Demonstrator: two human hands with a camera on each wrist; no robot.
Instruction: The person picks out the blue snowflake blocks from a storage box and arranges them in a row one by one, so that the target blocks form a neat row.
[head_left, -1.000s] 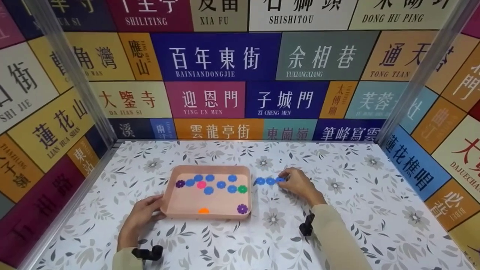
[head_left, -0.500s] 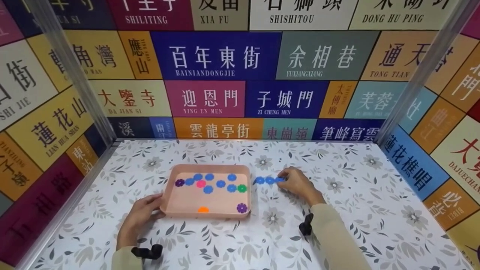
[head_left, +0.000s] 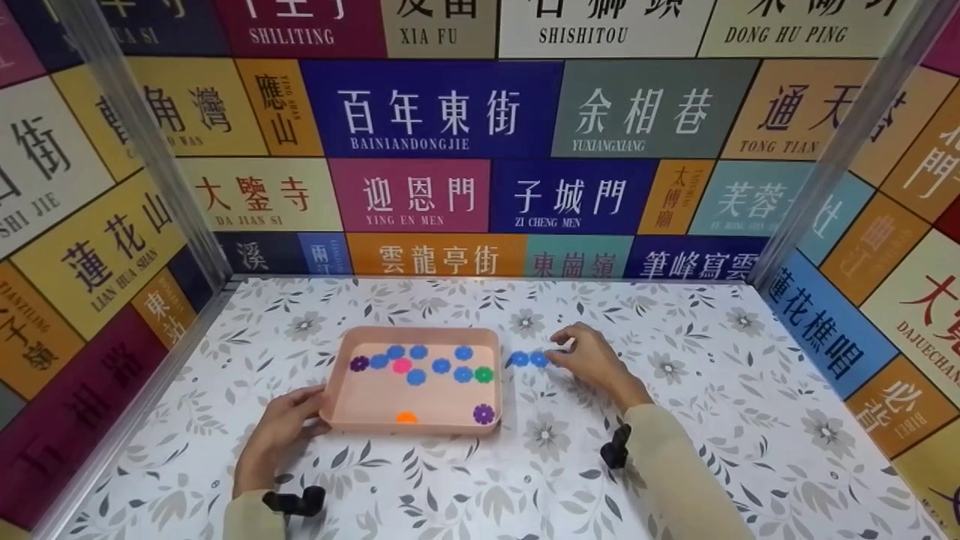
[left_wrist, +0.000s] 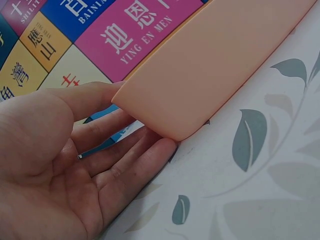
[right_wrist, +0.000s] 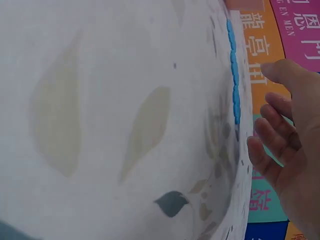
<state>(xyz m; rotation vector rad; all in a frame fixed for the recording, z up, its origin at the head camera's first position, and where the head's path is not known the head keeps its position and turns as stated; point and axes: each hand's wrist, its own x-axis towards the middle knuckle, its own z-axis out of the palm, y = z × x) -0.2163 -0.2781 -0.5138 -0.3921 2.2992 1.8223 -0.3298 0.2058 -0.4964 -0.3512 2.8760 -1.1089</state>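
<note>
My left hand (head_left: 281, 427) touches the left side of a shallow pink tray (head_left: 412, 429). In the left wrist view its loosely extended fingers (left_wrist: 145, 167) lie against the tray's corner. Several small flower-shaped plastic discs lie in the tray, among them blue ones (head_left: 441, 366), a pink one (head_left: 402, 366), a green one (head_left: 484, 374) and purple ones (head_left: 483, 414). Right of the tray, a row of blue discs (head_left: 520, 359) lies on the table, partly hidden by my right hand (head_left: 592, 364). The right wrist view shows that hand's fingers spread and holding nothing, apart from the blue row (right_wrist: 234, 70).
A white table cover (head_left: 420, 495) printed with grey leaves and flowers lies under everything. Walls of coloured panels with lettering (head_left: 431, 109) stand behind and at both sides, with clear upright strips (head_left: 832, 142) at the corners. An orange disc (head_left: 406, 417) lies by the tray's front wall.
My right hand has let go of the blue disc at the row's right end; its thumb and fingers have parted. The left hand and tray look unchanged.
</note>
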